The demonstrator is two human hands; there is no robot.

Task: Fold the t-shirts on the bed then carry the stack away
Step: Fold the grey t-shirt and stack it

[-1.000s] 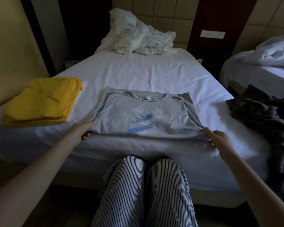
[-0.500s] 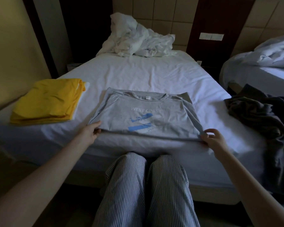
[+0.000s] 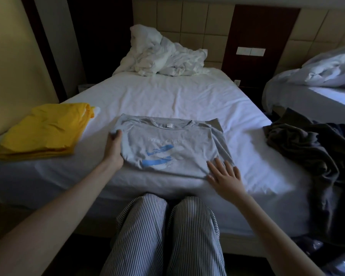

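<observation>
Grey t-shirt (image 3: pixel 173 148) is lying part-folded on the near middle of the bed (image 3: pixel 167 96). It is front up, collar tag toward the far side, with blue print and faint white lettering showing. Its sides are tucked in, and a bit of darker fabric is sticking out at the far right corner.

Left hand (image 3: pixel 114 148) is gripping the shirt's left edge. The thumb is pressing on top of the fabric and the fingers are going under it, so the hand is clamped on the shirt. Right hand (image 3: pixel 224 176) is lying flat on the shirt's near right corner, fingers straight and spread apart, holding nothing.

Yellow stack (image 3: pixel 44 132) is sitting folded on the bed's left side, well apart from the grey shirt. A scrap of white is peeking out at its far right corner, possibly another garment underneath, hard to tell in this light. Dark clothes (image 3: pixel 311 148) are lying in a crumpled heap at the bed's right edge, draping down the side, not touching the grey shirt.

White duvet (image 3: pixel 163 54) is lying bunched up at the far end against the padded headboard (image 3: pixel 193 22). Second bed (image 3: pixel 317 92) with rumpled white bedding is standing to the far right. Switch plate (image 3: pixel 251 51) is sitting far back, between the two beds. Striped trousers (image 3: pixel 163 232) are showing at the bed's near edge, between the two forearms.
</observation>
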